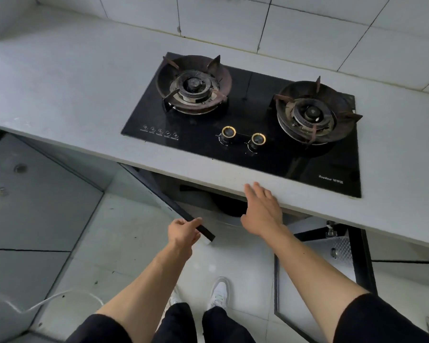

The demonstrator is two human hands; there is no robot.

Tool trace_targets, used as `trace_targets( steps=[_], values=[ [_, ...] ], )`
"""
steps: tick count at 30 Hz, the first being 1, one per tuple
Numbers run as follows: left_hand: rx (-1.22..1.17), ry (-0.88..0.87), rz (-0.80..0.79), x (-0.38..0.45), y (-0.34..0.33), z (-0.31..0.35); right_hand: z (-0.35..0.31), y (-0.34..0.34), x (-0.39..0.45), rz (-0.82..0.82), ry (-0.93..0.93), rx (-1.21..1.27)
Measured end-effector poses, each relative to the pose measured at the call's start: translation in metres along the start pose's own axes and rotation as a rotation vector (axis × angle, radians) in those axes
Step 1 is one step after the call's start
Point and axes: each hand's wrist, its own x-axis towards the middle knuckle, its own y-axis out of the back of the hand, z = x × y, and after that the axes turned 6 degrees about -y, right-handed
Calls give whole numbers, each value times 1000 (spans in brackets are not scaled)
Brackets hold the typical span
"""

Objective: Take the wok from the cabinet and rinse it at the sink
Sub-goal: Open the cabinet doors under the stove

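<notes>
Under the counter the cabinet stands open. A dark rounded wok (229,206) shows partly inside it, mostly hidden by the counter edge. My left hand (183,232) grips the top edge of the open left cabinet door (164,194). With its fingers straight, my right hand (263,210) reaches toward the cabinet opening just below the counter edge, beside the wok; I cannot tell whether it touches it. The sink is not in view.
A black two-burner gas stove (245,120) is set into the grey countertop (60,95). The right cabinet door (332,256) hangs open by my right arm. A white cable (47,302) lies on the tiled floor at the left. My white shoes (219,292) stand below.
</notes>
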Motion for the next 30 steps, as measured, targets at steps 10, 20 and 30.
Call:
trace_targets(
  steps=[10,20,30],
  values=[
    [698,-715,231,-24,69,-44,-60,-21,-12,51,86,-25],
    [1360,-816,115,-24,158,-50,-121,-23,-7,24,266,-35],
    [1680,-708,154,-30,197,-27,-156,-22,15,-28,312,-146]
  ],
)
